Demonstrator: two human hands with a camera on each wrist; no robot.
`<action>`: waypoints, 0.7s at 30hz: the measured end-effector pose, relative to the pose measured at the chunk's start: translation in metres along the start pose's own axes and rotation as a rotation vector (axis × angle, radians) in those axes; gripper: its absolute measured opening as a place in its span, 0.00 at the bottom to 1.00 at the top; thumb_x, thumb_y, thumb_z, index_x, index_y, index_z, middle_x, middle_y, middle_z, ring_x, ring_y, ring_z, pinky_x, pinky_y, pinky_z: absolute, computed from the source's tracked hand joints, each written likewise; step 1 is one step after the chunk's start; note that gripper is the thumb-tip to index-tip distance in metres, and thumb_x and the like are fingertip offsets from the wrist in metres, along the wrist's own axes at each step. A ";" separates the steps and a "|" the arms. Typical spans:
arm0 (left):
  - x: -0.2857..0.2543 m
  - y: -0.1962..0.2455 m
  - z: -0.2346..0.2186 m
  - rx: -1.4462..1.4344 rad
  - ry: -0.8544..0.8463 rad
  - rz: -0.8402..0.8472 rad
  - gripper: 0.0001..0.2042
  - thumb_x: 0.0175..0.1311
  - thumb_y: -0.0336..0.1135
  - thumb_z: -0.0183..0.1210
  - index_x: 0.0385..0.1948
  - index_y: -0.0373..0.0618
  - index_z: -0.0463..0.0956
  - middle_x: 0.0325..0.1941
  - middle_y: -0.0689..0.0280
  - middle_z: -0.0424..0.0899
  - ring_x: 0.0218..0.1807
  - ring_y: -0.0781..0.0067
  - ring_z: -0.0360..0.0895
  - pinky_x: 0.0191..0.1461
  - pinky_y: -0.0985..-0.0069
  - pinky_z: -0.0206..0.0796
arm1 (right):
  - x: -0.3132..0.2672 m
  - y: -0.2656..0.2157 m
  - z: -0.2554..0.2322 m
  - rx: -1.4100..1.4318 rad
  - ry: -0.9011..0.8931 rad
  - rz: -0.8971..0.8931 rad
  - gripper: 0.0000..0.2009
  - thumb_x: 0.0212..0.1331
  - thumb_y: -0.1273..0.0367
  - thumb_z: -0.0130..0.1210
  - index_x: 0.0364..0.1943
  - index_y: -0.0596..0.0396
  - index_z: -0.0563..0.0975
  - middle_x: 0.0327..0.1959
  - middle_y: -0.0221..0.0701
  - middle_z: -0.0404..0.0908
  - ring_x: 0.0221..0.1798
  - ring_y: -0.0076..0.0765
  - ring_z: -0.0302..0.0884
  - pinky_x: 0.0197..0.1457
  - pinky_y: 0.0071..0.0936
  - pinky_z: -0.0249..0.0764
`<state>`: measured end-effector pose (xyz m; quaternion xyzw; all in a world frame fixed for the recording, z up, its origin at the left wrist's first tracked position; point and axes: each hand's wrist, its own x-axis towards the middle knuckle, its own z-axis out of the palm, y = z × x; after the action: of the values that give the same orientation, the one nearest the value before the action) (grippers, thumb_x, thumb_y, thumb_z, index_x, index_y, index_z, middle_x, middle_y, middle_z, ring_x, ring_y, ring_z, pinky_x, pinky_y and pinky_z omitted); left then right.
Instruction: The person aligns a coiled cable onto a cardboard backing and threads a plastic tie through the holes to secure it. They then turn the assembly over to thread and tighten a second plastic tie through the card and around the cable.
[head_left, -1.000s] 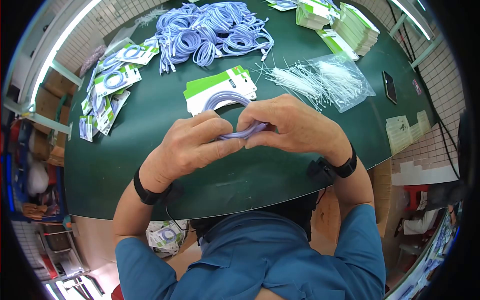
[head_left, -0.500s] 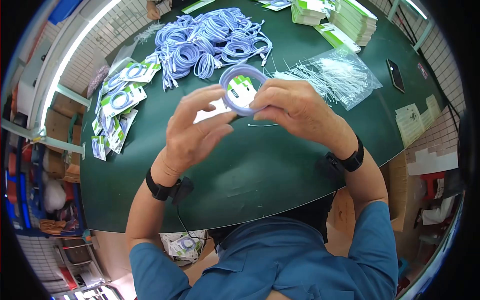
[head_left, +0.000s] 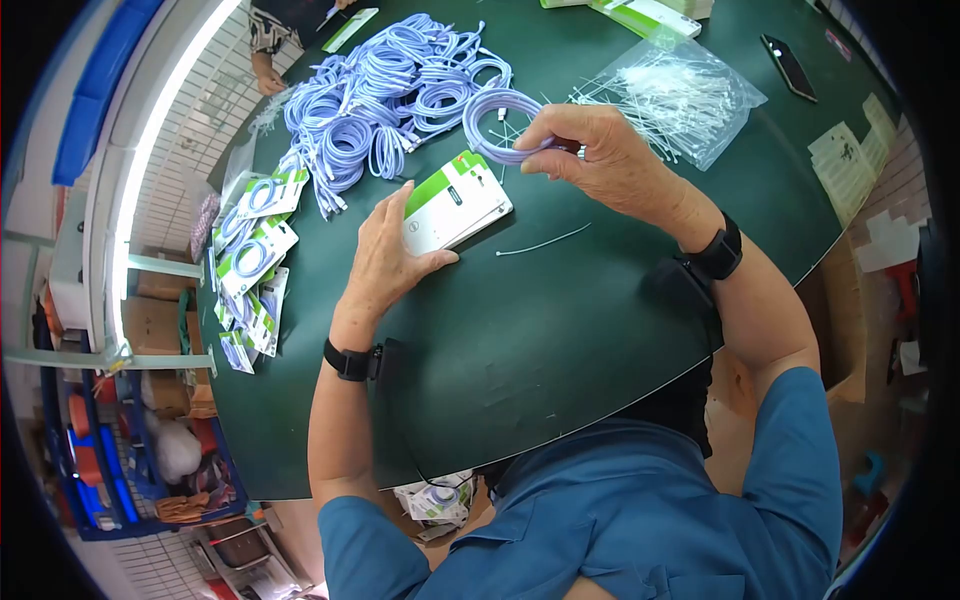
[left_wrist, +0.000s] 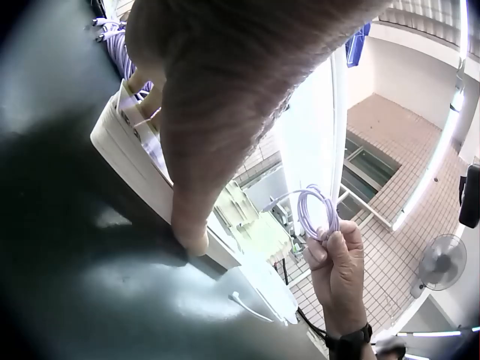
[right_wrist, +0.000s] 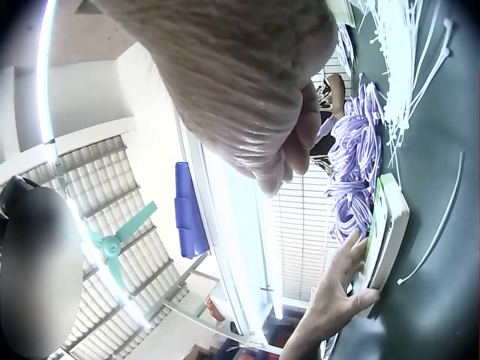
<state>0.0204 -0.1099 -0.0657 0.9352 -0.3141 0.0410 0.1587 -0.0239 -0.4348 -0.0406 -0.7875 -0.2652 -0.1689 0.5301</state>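
In the head view my right hand [head_left: 625,165] pinches a coiled lilac cable [head_left: 478,137] between thumb and fingers, raised above the table. My left hand [head_left: 385,250] holds the near left corner of a stack of white and green cards [head_left: 450,215], thumb on the near edge and fingers along the left edge. The left wrist view shows the card stack [left_wrist: 131,161] under my left hand [left_wrist: 217,112], and the raised cable coil [left_wrist: 315,210] in my right hand [left_wrist: 337,277]. A single white zip tie [head_left: 543,241] lies right of the cards.
A heap of lilac cables [head_left: 370,100] lies beyond the cards, with carded cables [head_left: 255,250] at the left. A bag of white zip ties [head_left: 680,95] and a phone [head_left: 788,67] are at the right. Another person's hand [head_left: 268,78] shows at the far edge.
My left hand has left the cable coil and moved down onto the card stack. My right hand has carried the coil up and away from me. The far person's arm has come further into view.
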 end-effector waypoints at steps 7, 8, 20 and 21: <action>0.004 -0.006 -0.021 -0.076 -0.067 0.017 0.43 0.51 0.46 0.78 0.70 0.40 0.70 0.64 0.49 0.80 0.66 0.44 0.76 0.69 0.56 0.69 | -0.001 0.006 0.007 0.046 0.006 -0.030 0.07 0.64 0.73 0.67 0.43 0.57 0.84 0.29 0.27 0.83 0.31 0.21 0.78 0.35 0.22 0.72; 0.006 -0.011 -0.020 -0.109 -0.050 0.038 0.37 0.54 0.43 0.76 0.67 0.39 0.72 0.62 0.49 0.82 0.63 0.45 0.79 0.66 0.57 0.71 | -0.001 0.005 0.007 0.047 0.004 -0.034 0.07 0.64 0.73 0.67 0.43 0.56 0.84 0.29 0.27 0.83 0.31 0.20 0.78 0.35 0.22 0.72; -0.052 0.072 -0.048 0.278 0.378 0.286 0.11 0.64 0.24 0.61 0.48 0.40 0.80 0.45 0.58 0.89 0.43 0.58 0.88 0.44 0.67 0.80 | -0.010 -0.042 0.016 0.164 0.105 0.052 0.09 0.62 0.76 0.68 0.46 0.57 0.84 0.38 0.30 0.85 0.36 0.23 0.82 0.39 0.24 0.78; -0.063 0.084 -0.047 0.291 0.332 0.328 0.12 0.62 0.24 0.62 0.47 0.39 0.80 0.43 0.59 0.88 0.43 0.59 0.88 0.43 0.67 0.80 | -0.011 -0.046 0.021 0.160 0.078 0.067 0.09 0.62 0.76 0.68 0.46 0.57 0.84 0.38 0.30 0.85 0.36 0.23 0.82 0.39 0.24 0.78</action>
<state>-0.0792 -0.1220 -0.0094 0.8652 -0.4218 0.2635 0.0631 -0.0610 -0.4048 -0.0203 -0.7439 -0.2307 -0.1597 0.6065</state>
